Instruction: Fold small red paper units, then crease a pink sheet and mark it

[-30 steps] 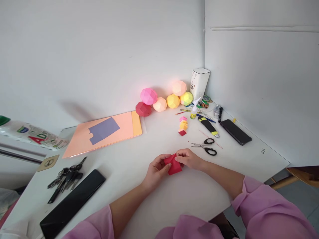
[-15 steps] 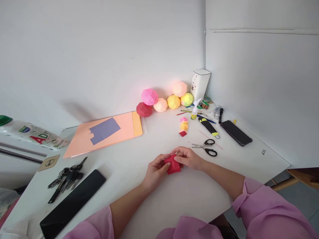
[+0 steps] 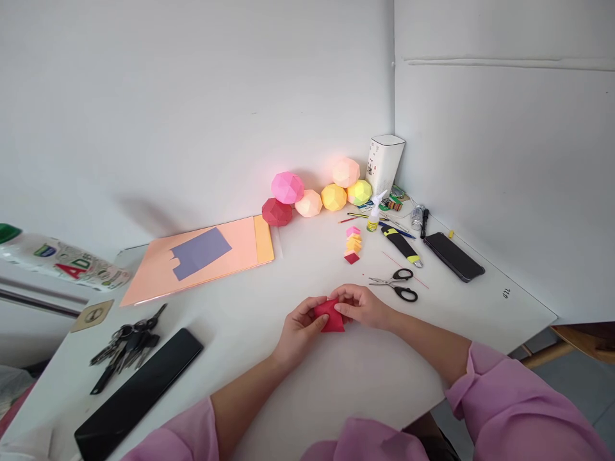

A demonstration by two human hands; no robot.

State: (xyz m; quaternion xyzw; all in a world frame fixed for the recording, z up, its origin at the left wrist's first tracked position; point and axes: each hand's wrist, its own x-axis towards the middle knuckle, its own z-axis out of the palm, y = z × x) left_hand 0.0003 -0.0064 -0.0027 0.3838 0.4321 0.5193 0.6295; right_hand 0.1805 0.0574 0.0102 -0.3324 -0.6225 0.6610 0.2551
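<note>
Between my two hands, just above the white table, is a small piece of red paper (image 3: pixel 331 318) with creased, angled edges. My left hand (image 3: pixel 303 325) pinches its left side, thumb on the front. At its upper right edge, my right hand (image 3: pixel 361 307) grips it with thumb and fingers; the fingertips behind the paper are hidden. Beyond the hands lies a row of small folded paper pieces (image 3: pixel 353 243) in pink, yellow, orange and red. Black-handled scissors (image 3: pixel 398 282) rest with blades parted, to the right of that row. A glue bottle (image 3: pixel 373 218) stands behind.
Faceted paper balls (image 3: pixel 308 203) sit against the wall beside a white container (image 3: pixel 385 160). A utility knife (image 3: pixel 401 245) and a phone (image 3: pixel 454 256) lie right. Leftward are peach paper sheets (image 3: pixel 158 269), keys (image 3: pixel 127 346), a long black case (image 3: pixel 141 390) and a spray can (image 3: pixel 67 259).
The red paper has turned slightly in my fingers, and its lower edge sits a little higher and further left. Both hands keep their hold. The whole view has shifted very slightly.
</note>
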